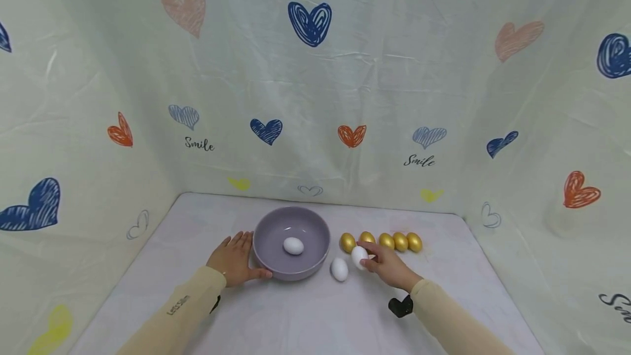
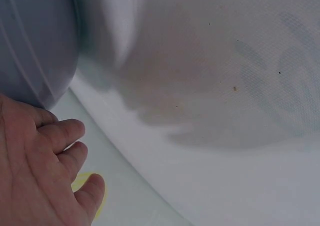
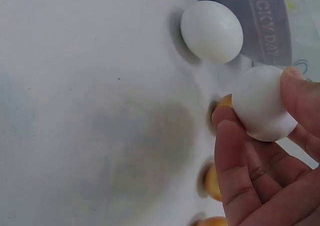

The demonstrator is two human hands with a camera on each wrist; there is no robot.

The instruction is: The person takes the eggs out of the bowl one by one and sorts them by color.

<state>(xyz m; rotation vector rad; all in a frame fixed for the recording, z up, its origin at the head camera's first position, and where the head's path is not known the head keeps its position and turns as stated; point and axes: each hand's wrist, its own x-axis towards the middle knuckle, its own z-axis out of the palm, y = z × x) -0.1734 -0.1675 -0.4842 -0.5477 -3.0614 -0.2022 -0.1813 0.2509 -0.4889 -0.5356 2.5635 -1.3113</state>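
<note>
Right hand (image 1: 389, 265): fingers (image 3: 235, 156) curled round a white egg (image 1: 359, 256), pinching it between thumb and fingertips. In the right wrist view the held egg sits just off the desk (image 1: 305, 316), gripped at its sides. The hand is right of the bowl (image 1: 315, 233), just in front of the row of gold eggs.

Left hand (image 1: 235, 259): palm down on the desk, fingers straight and relaxed, holding nothing. Thumb lies along the near left foot of the bowl; the left wrist view shows the hand's edge against the bowl's outer wall.

Bowl: grey-lilac, round, upright, at the middle of the desk. One white egg (image 1: 293, 245) lies on its floor, near the centre.

A second loose white egg (image 1: 339, 269) rests on the desk just right of the bowl's near rim, close to the held egg but apart from it.

Gold eggs (image 1: 400, 241): five in a row running left to right, on the far side of the right hand, starting just right of the bowl. The second from left is partly hidden behind the held egg.

Surroundings: pale desk cover; cream backdrop (image 1: 315, 97) printed with hearts and the word "Smile" on three sides. Both forearms wear beige sleeves.
</note>
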